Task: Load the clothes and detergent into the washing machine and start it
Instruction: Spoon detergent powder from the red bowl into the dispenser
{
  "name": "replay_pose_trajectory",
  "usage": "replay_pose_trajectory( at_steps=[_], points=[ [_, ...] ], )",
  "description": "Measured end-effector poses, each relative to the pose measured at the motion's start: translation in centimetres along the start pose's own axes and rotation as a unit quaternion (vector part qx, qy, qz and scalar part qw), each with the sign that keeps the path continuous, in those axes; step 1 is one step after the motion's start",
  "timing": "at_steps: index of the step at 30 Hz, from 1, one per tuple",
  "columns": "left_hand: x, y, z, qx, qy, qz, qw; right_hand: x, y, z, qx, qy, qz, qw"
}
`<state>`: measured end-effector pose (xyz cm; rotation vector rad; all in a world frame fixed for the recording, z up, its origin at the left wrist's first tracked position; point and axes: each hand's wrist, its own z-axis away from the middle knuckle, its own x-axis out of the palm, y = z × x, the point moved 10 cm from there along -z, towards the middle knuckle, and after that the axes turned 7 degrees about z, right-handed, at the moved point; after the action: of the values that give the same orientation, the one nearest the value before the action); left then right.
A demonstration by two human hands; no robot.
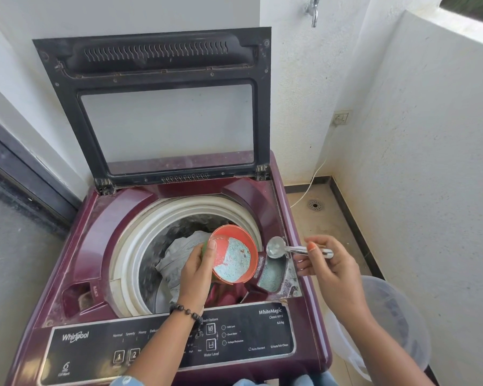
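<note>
Left fingers (pixel 211 246) grip detergent bowl (pixel 233 253); right fingers (pixel 311 246) pinch seemingly empty spoon (pixel 276 247).

Both forearms are bare, entering from the bottom of the frame; the left hand (pixel 196 270) wears a dark beaded bracelet (pixel 186 312) at the wrist; the right hand (pixel 328 270) shows an orange-painted thumbnail (pixel 311 246); light blue fabric (pixel 124 381) edges the lower frame.
</note>
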<state>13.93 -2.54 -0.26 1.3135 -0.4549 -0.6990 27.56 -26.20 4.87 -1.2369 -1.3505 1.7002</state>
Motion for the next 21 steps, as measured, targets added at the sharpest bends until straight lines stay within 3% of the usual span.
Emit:
replay_pose_trajectory(
  at_steps=[3,9,13,21],
  points=[
    [0.5,0.1,0.2,-0.019,-0.02,-0.018,0.999,2.2,1.1,0.5,0.037,-0.065,-0.061,0.995],
    [1.0,-1.2,0.1,-0.063,-0.048,0.019,0.997,6.4,1.8,2.3,0.046,-0.168,-0.05,0.984],
    [1.5,-1.1,0.4,-0.067,-0.06,0.029,0.996,6.8,1.2,2.4,-0.003,-0.18,0.018,0.983],
    [2.5,-1.3,0.8,-0.097,-0.085,0.034,0.991,8.4,1.7,2.1,-0.016,-0.243,0.08,0.967]
  ],
)
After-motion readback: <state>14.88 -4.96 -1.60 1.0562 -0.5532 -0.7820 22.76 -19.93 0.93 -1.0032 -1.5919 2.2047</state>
